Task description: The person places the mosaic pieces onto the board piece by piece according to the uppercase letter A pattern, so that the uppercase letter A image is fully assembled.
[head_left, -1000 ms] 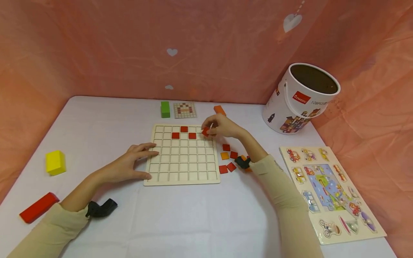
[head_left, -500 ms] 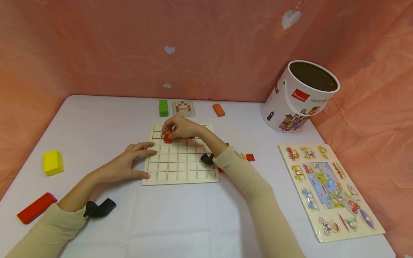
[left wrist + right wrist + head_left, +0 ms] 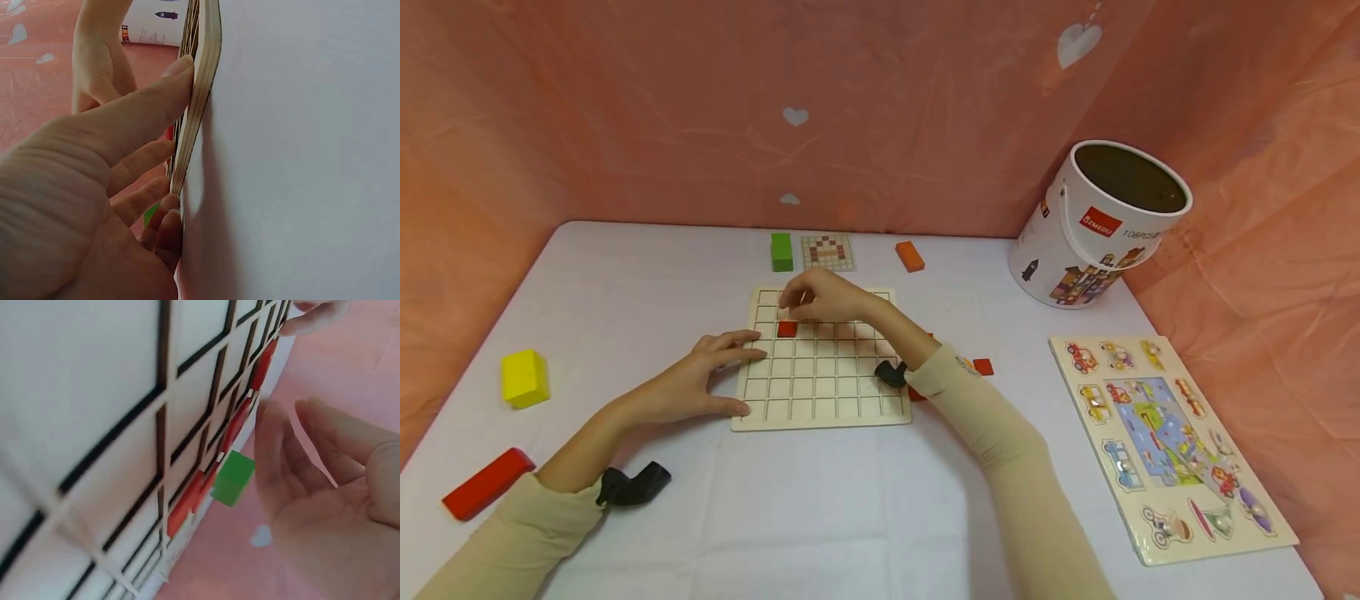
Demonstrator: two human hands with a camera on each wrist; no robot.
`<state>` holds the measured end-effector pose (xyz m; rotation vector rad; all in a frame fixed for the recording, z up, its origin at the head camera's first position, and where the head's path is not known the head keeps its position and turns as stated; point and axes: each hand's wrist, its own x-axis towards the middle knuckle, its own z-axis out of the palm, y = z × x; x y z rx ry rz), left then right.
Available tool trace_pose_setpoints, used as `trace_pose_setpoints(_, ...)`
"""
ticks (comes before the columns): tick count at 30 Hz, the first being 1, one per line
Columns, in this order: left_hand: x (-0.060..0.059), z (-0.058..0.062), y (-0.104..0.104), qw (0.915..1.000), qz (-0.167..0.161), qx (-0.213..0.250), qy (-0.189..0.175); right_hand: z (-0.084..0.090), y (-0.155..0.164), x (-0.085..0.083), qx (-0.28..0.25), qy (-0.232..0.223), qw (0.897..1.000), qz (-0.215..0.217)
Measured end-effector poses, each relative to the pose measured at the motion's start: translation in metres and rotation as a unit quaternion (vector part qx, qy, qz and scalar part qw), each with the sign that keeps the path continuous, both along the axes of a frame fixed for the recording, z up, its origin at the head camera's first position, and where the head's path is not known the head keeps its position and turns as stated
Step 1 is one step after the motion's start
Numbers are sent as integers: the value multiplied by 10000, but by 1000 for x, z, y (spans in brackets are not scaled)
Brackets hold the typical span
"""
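On the white table, a person's left hand is pressing flat, fingers straight, against the left edge of the wooden grid board. Their right hand is hovering over the board's far rows, fingers loosely relaxed and gripping nothing, just above a red square tile sitting in a cell near the left side. Beyond the board, a green block, a small pattern card and an orange block are lying. At the right, a white bucket is showing a red label reading something like "MEOU" and "108PCS". A vehicle peg puzzle is lying near it.
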<state>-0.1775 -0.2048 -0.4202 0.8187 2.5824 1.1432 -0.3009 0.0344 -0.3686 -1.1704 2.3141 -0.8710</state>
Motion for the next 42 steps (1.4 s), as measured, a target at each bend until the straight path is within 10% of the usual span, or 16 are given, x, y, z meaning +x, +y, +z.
trace_pose_setpoints(6,0,-2,4,10000,-13,-16,51,7,10,39,2049,1425,9683,80)
trace_pose_setpoints(11,0,-2,5,10000,5,-63,-16,2,16,62,2937,1266,9467,387)
trace_pose_setpoints(19,0,-1,3,9999,8,-102,1,-2,29,56,2190,651,9715,635)
trace_pose_setpoints(24,-1,-2,5,10000,-6,-70,-8,3,72,45,703,-321,9969,137)
trace_pose_setpoints(29,0,-3,4,10000,37,-72,-48,5,125,37,-243,-584,9959,-653)
trace_pose_setpoints(42,2,0,0,9998,58,-155,-125,-18,181,32,-313,-430,9882,-1438)
